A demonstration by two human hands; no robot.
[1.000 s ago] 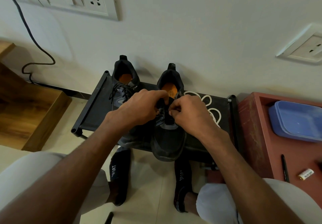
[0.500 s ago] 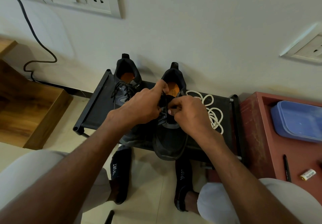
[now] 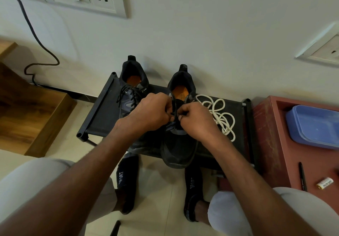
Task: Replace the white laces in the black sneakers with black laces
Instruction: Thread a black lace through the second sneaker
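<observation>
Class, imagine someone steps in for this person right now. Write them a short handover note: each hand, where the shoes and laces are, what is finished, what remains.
Left hand: fingers pinch the black lace over the right sneaker's tongue.
Right hand: pinches the same lace from the other side.
Both sneakers stand on the black rack, heels to the wall. The left sneaker already carries black laces. The right sneaker sits under both hands.
The removed white laces lie loose on the rack beside the right sneaker.
Done: white laces out, left sneaker relaced.
Left: finish lacing or tying the right sneaker; how far along it is stays hidden by the hands.
</observation>
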